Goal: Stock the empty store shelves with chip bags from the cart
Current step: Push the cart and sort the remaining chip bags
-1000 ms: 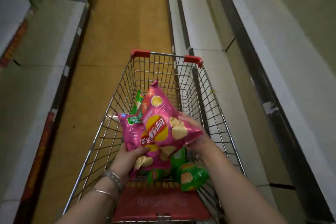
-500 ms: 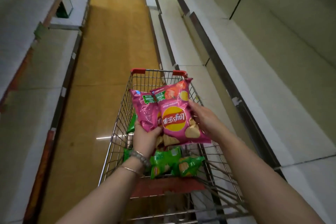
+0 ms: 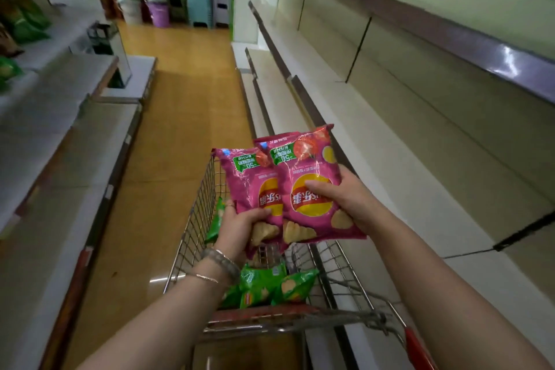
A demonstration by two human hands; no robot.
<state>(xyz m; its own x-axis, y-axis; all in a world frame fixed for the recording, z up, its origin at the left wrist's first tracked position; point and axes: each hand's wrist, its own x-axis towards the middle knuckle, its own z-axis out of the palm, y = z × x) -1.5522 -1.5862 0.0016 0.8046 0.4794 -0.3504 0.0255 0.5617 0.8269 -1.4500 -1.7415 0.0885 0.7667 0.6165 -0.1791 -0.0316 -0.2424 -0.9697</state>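
left hand (image 3: 240,227) gripping pink chip bag (image 3: 247,182) upside down, right hand (image 3: 345,200) clutching second pink bag (image 3: 312,215), glossy, yellow logos, over cart (image 3: 195,219)

**Dim aisle, bent lines, soft edges**

The light is low, with a grey-green cast over the white store shelves (image 3: 420,141). The glossy yellow-brown floor (image 3: 168,117) is brightest toward the far end and carries one white streak of glare beside the wire shopping cart (image 3: 192,219). A sharp reflection flares on the purple shelf-edge strip (image 3: 507,64). The crinkled pink chip bags (image 3: 249,180) show small highlights. Straight shelf lines bow near the frame edges, where detail smears.
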